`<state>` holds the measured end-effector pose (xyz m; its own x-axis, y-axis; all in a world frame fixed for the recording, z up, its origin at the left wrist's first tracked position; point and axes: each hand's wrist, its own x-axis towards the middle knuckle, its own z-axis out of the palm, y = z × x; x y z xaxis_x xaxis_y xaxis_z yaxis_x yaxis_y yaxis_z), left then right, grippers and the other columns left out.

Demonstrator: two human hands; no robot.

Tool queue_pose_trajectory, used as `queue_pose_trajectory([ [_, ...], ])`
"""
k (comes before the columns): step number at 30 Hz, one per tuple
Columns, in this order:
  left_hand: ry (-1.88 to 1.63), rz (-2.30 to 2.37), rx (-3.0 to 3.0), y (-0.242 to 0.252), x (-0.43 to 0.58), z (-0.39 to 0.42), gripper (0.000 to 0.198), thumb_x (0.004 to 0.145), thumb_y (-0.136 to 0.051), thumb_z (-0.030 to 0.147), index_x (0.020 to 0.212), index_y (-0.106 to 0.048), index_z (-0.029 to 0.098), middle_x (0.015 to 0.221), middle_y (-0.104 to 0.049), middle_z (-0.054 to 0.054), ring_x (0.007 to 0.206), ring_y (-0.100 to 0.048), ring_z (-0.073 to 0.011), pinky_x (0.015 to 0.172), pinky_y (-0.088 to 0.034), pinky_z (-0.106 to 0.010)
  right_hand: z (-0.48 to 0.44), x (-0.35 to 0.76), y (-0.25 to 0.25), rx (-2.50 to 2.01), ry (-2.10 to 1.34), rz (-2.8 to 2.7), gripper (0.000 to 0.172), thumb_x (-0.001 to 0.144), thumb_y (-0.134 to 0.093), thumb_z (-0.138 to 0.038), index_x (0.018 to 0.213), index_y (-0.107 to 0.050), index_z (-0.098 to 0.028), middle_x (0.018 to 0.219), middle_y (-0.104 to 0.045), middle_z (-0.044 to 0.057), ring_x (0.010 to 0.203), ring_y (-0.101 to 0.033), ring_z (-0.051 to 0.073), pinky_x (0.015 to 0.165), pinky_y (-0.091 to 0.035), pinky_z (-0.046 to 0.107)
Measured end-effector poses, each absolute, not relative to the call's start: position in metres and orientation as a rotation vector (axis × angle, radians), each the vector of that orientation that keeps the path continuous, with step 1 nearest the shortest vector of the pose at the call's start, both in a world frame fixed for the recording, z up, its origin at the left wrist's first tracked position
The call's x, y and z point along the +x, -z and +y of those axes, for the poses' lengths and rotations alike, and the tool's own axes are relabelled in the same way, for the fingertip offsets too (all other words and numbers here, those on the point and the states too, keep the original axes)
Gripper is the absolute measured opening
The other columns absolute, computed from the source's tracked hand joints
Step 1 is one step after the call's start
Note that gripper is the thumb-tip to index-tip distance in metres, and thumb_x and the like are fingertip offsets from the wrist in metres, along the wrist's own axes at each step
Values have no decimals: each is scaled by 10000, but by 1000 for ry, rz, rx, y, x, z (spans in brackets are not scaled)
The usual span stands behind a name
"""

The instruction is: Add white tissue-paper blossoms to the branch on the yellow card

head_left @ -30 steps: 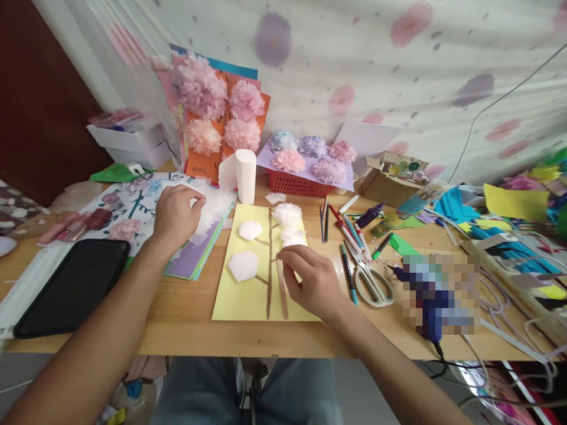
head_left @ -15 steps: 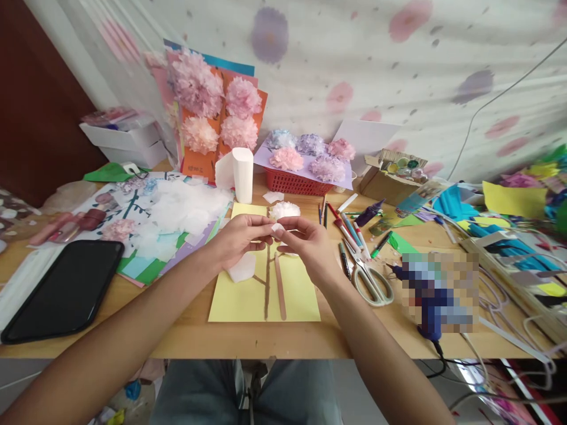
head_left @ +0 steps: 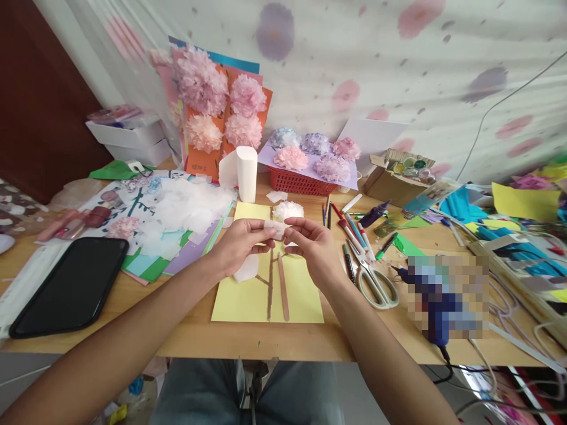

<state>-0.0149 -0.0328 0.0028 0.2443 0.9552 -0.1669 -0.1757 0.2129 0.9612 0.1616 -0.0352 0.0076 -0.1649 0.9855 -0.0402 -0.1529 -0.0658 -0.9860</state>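
Both my hands meet above a yellow card [head_left: 248,298] that lies on the wooden table. My left hand [head_left: 241,243] and my right hand [head_left: 312,247] pinch the two ends of a small white tissue piece [head_left: 275,228] between them. On the card are brown stem strips [head_left: 283,286], a white tissue patch [head_left: 248,268] and a fluffy white tissue flower [head_left: 287,210] at its top end.
A heap of white tissue sheets [head_left: 186,206] lies on coloured paper to the left, beside a black tablet [head_left: 71,286]. A white paper roll [head_left: 246,173] and a red basket [head_left: 297,183] stand behind. Scissors [head_left: 374,283], markers [head_left: 354,233] and a glue gun sit to the right.
My left hand left the tissue heap and came over the card. My right hand rose from the card to meet it, and both now pinch a white tissue piece.
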Motion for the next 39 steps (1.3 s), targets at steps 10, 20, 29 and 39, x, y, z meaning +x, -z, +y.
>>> queue_pose_trajectory([
  [10, -969, 1029, 1127, -6, -14, -35, 199, 757, -771, 366, 804, -771, 173, 858, -736, -64, 750, -630, -138, 755, -505, -300, -33, 162, -5, -1061, -1365, -1288, 224, 738, -794, -395, 804, -706, -199, 788, -719, 9, 694, -669, 132, 643, -566, 265],
  [20, -1049, 1006, 1240, -6, -18, -32, 193, 725, -762, 285, 884, -728, 180, 830, -718, -29, 752, -625, -132, 721, -471, -275, -32, 164, -3, -1045, -1363, -1275, 189, 731, -795, -340, 846, -756, -195, 793, -741, 24, 730, -693, 149, 713, -604, 302],
  [29, -1124, 992, 1304, -3, -18, -33, 110, 765, -696, 240, 841, -761, 194, 831, -715, -18, 760, -620, -129, 739, -495, -276, -32, 166, -5, -949, -1441, -1249, 108, 758, -755, -282, 825, -751, -197, 737, -739, 8, 692, -703, 128, 714, -609, 276],
  [39, -1164, 1024, 1604, -6, -21, -38, 183, 849, -600, 223, 875, -777, 181, 915, -768, -50, 895, -681, -196, 809, -512, -315, -34, 164, -7, -943, -1438, -1207, 75, 765, -711, -255, 824, -706, -208, 758, -689, -18, 675, -679, 119, 692, -619, 283],
])
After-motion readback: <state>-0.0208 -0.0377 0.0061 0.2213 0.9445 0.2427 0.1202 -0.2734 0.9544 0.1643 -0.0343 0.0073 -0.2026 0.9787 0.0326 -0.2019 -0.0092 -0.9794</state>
